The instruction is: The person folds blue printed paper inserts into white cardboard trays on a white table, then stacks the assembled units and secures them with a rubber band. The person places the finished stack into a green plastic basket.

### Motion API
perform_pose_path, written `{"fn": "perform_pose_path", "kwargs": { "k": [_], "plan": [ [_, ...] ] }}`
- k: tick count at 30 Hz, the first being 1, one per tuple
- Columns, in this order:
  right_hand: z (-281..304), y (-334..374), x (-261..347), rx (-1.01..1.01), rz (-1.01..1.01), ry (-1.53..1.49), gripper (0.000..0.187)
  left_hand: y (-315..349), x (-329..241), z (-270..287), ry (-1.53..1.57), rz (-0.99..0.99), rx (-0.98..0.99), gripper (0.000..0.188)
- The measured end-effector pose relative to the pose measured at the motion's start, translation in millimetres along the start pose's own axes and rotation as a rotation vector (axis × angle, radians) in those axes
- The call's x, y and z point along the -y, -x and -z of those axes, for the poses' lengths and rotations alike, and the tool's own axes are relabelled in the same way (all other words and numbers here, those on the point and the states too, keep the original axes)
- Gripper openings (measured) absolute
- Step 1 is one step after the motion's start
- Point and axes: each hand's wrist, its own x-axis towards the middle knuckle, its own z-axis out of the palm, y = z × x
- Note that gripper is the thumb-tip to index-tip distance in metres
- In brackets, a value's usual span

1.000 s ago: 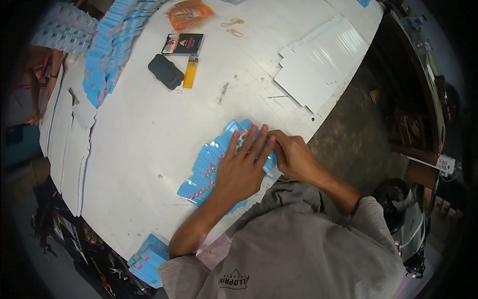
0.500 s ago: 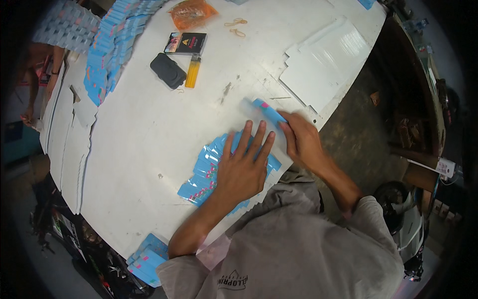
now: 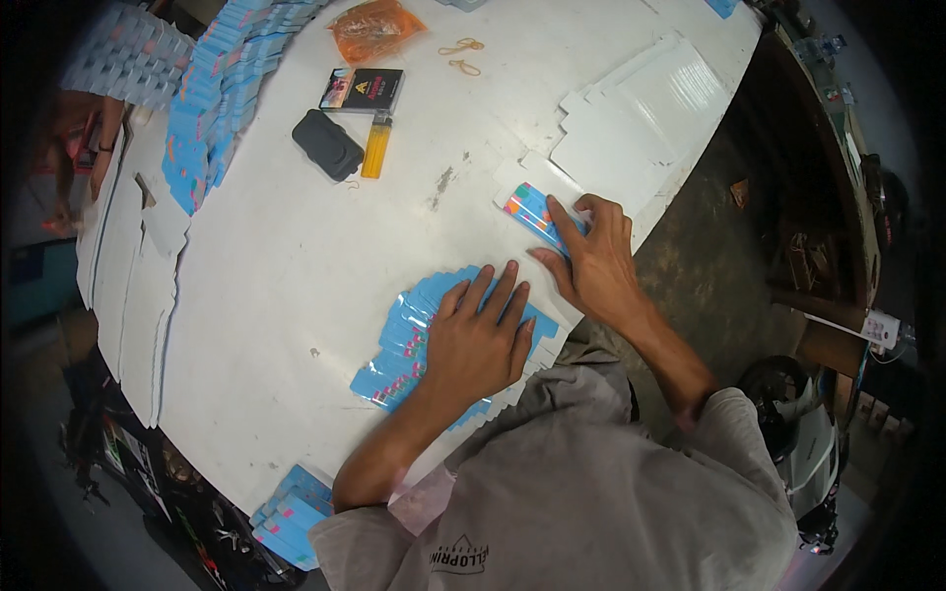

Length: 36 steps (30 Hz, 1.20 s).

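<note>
My left hand [image 3: 478, 340] lies flat with fingers apart on a fanned spread of glossy blue printed card blanks [image 3: 404, 330] near the table's front edge. Ahead and to the right, my right hand [image 3: 599, 251] has its index finger on a single blue card blank [image 3: 532, 209] with colourful patches, its thumb by the near edge. White card shows around that blank's far side. Part of the blank is hidden under the fingers.
White card blanks [image 3: 631, 118] lie at the right edge of the white table [image 3: 286, 286]. Farther off are a dark case [image 3: 327, 144], a yellow lighter [image 3: 375, 148], a black box [image 3: 374, 89], an orange bag [image 3: 374, 32] and rubber bands. Blue stacks [image 3: 212, 108] line the far left; another person's arm shows there.
My right hand has brought the blue blank down beside the white blanks, where its patterned face now shows. My left hand stays on the fan, its fingers drawn slightly closer.
</note>
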Motion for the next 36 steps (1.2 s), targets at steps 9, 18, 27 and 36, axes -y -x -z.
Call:
{"fn": "perform_pose_path", "kwargs": {
  "k": [9,18,27,36],
  "plan": [
    [0.2,18.9,8.1,0.107,-0.315,-0.232,0.033,-8.8,-2.5,15.4,-0.108,-0.034,0.083,0.071],
    [0.6,-3.2,-3.4,-0.071,-0.01,-0.076,0.04,-2.6,-2.5,6.0,0.012,0.034,0.069,0.065],
    [4.2,19.8,17.6,0.129,-0.286,-0.366,0.02,-7.0,-4.1,12.3,-0.139,-0.047,0.037,0.086],
    [23.0,-16.2,-27.0,-0.105,-0.169,-0.053,0.044,-5.1,0.3,16.4,0.089,-0.046,0.009,0.078]
  ]
}}
